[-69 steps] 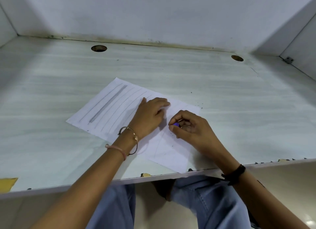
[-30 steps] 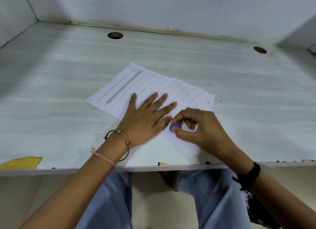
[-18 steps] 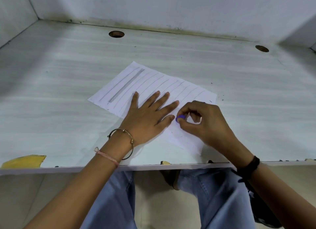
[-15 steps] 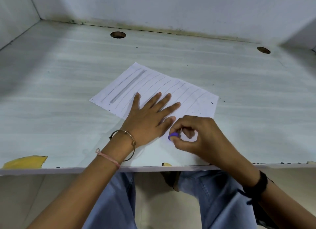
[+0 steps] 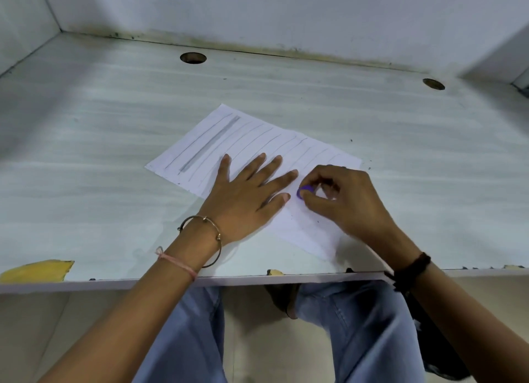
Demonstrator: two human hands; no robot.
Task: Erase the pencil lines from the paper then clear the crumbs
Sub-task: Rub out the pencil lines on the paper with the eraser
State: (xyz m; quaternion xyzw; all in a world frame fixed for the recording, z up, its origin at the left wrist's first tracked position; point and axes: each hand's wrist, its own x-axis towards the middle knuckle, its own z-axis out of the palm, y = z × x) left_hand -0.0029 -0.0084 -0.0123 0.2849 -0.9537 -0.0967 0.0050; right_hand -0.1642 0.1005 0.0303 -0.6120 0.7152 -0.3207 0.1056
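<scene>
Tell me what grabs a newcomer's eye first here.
The white paper ruled with pencil lines, lying askew, pinned flat by the left hand. Beside it, the right hand pinches a small purple eraser against the sheet. A thick grey stripe stands out near its left edge.

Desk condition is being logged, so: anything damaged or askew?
Yes. The desk's front edge is chipped: a yellow patch at the left, a smaller chip near the middle. The paper lies skewed to that edge.
</scene>
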